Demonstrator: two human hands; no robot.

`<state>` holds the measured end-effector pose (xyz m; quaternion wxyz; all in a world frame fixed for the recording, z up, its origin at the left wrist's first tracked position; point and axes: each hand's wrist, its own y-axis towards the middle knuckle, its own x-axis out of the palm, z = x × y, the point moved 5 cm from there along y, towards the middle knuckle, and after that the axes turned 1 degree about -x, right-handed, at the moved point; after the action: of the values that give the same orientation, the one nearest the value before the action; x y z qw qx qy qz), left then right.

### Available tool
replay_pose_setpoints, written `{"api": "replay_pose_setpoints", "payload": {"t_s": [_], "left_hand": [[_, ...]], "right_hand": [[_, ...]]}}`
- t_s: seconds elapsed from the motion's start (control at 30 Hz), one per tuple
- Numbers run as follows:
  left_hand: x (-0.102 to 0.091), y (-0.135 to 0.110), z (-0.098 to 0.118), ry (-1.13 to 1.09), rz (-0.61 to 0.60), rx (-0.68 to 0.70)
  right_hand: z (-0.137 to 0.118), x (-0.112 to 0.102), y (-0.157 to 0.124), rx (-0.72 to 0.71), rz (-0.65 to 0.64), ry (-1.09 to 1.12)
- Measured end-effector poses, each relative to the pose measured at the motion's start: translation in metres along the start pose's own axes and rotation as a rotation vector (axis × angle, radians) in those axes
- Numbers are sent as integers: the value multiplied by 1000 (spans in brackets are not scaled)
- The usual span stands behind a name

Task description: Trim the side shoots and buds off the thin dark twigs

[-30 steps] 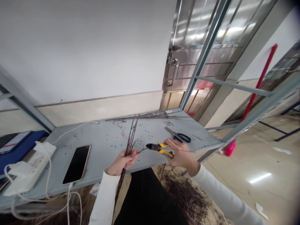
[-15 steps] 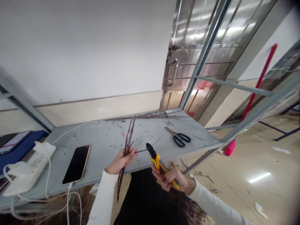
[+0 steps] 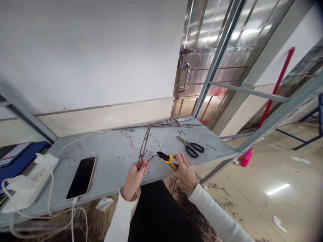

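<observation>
Grey metal table (image 3: 113, 148) stands against a white wall, with a shiny steel door (image 3: 202, 67) behind its right corner.

At the front edge of the table, the left hand (image 3: 136, 173) is closed in a fist around the lower part of a thin bunch of dark twigs (image 3: 144, 144). The stems rise from the fist and lean a little to the right over the table. I think there are two or three stems, but they are too thin to count surely. The upright hold seems to turn one short side shoot toward the other hand.

The right hand (image 3: 183, 168) is wrapped tight on the yellow and black handles of one pair of cutting pliers (image 3: 165, 157). The dark nose of the pliers points left and meets this side shoot just beside the left thumb; the jaws look almost closed on it.

Further out lies one pair of black scissors (image 3: 191, 148), near the right hand but apart from it. More long twigs (image 3: 161, 125) lie along the back edge. Small dark bits are scattered over the table, too many to count. To the left lies one phone (image 3: 82, 176), face up and with a cable, and beyond it one white power strip (image 3: 37, 168). Under the table, many cut pieces (image 3: 186, 205) cover the floor, probably because they fall there from the edge.
</observation>
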<state>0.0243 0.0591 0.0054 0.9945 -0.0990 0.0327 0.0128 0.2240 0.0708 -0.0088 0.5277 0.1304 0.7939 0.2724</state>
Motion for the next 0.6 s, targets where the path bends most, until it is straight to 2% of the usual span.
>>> {"api": "replay_pose_setpoints", "payload": {"t_s": [0.07, 0.23, 0.33, 0.43, 0.5, 0.6], "left_hand": [[-5, 3, 0, 6, 29, 17], [-18, 8, 4, 8, 91, 52], [-15, 7, 8, -2, 69, 73], [-7, 6, 10, -33, 17, 116], [-4, 7, 10, -58, 16, 148], [-8, 7, 12, -86, 83, 182]], "right_hand": [[0, 7, -1, -42, -13, -4], [-9, 13, -3, -48, -273, 300], [-19, 10, -6, 71, -361, 606], [-31, 9, -11, 247, -472, 1003], [-41, 8, -14, 328, -622, 1246], [-56, 0, -18, 331, -913, 1512]]}}
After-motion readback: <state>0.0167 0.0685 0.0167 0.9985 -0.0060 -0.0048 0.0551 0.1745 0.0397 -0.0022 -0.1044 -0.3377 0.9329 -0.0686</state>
